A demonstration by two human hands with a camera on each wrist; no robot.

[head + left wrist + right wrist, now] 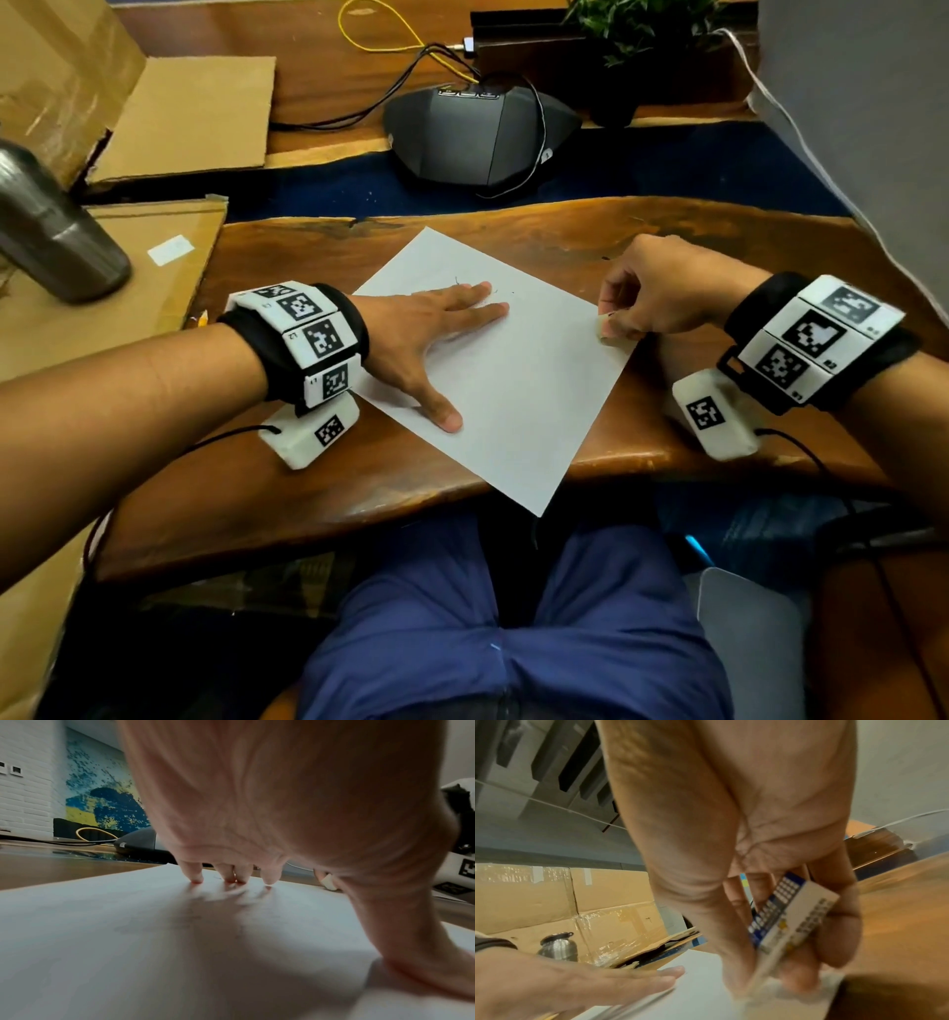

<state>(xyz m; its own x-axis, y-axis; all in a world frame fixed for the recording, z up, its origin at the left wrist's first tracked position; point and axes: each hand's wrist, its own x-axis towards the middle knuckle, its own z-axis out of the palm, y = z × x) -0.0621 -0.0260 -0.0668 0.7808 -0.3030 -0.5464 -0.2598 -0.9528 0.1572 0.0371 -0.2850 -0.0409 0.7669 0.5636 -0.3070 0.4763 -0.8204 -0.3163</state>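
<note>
The sheet of paper (513, 390) lay flat on the wooden table (590, 241), turned so that its corners pointed away from and toward the person, and its near corner hung over the table's edge above the lap. The left hand (426, 334) rested on the sheet's left half, palm down, fingers straight and close together, thumb spread wide toward the near edge. It gripped nothing and only pressed the paper down, the fingertips (196, 880) touching the surface. A few faint pencil marks (457, 281) showed just beyond those fingertips.

At the sheet's right corner the right hand (657, 293) was curled, pinching an eraser (608, 326) between thumb and fingers. The eraser wore a printed blue-and-white sleeve (plain in the right wrist view), and its bare lower end met the paper at that corner; the contact itself was blurred.

Left of the sheet, well apart, a steel bottle (56, 231) stood on flattened cardboard (190, 113). Beyond the sheet's far corner sat a dark conference phone (477, 133) with cables leading off it, and farther beyond that a yellow cable (380, 31) and a potted plant (637, 25).
</note>
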